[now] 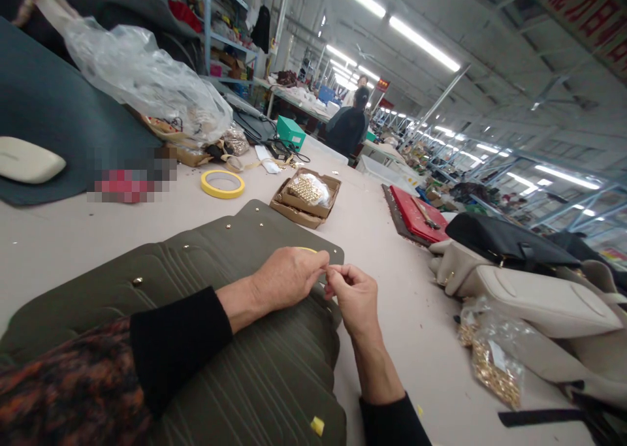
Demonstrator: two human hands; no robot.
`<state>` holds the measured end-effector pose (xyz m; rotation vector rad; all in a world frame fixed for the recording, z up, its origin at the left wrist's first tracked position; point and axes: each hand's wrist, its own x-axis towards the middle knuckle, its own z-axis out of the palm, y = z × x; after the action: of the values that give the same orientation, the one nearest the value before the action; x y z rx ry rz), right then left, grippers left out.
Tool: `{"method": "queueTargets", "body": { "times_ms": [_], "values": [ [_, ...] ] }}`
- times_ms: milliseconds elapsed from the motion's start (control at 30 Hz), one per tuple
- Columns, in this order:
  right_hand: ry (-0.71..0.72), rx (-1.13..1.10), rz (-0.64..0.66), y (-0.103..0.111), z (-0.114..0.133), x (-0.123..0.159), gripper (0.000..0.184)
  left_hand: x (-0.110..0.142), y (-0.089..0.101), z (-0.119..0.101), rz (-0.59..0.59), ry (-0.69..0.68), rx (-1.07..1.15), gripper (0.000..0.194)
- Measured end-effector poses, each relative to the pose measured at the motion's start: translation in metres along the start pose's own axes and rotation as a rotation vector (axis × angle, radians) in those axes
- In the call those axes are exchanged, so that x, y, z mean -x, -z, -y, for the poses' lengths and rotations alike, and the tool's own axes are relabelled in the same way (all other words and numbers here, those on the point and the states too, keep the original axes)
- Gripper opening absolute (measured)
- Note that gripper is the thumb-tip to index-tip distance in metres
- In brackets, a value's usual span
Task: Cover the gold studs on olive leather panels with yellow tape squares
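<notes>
Green panels (255,367) lie overlapped and flat on the pale surface (406,315), directly before the person, probably so their edges and small metal studs (138,281) stay within easy reach. The left hand (279,279) and right hand (355,299) meet above the panels' far right corner. The fingers of both are drawn into a closed pinch, tips almost touching, a grip that suits fine work; whatever sits between them is too small to make out. The left forearm crosses over the panels, which may help steady them. Just beyond the panels, a cardboard box (294,219) keeps gold pieces (304,186) gathered, seemingly to stop them scattering. A yellow tape roll (223,194) lies flat to its left, where it cannot easily roll.
</notes>
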<state>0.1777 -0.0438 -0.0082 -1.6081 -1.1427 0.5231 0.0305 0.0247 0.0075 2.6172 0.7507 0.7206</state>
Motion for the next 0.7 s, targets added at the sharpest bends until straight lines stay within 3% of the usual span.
{"method": "queueTargets", "body": {
  "times_ms": [133,200,367,700],
  "values": [
    [-0.266,-0.201,-0.135,0.016,-0.021,-0.017,0.021,0.004,0.002,-0.005,-0.05,-0.054,-0.003,0.013],
    [-0.297,-0.165,-0.089,0.029,-0.034,-0.023,0.026,0.005,0.001,-0.005,-0.007,-0.032,-0.02,0.012],
    [-0.278,-0.003,0.104,0.039,-0.046,-0.026,0.033,0.002,-0.003,0.001,0.07,0.024,-0.046,0.013],
    [-0.02,0.457,0.153,0.024,-0.043,-0.03,0.026,0.001,-0.005,0.0,0.082,0.041,-0.012,0.014]
  ]
}}
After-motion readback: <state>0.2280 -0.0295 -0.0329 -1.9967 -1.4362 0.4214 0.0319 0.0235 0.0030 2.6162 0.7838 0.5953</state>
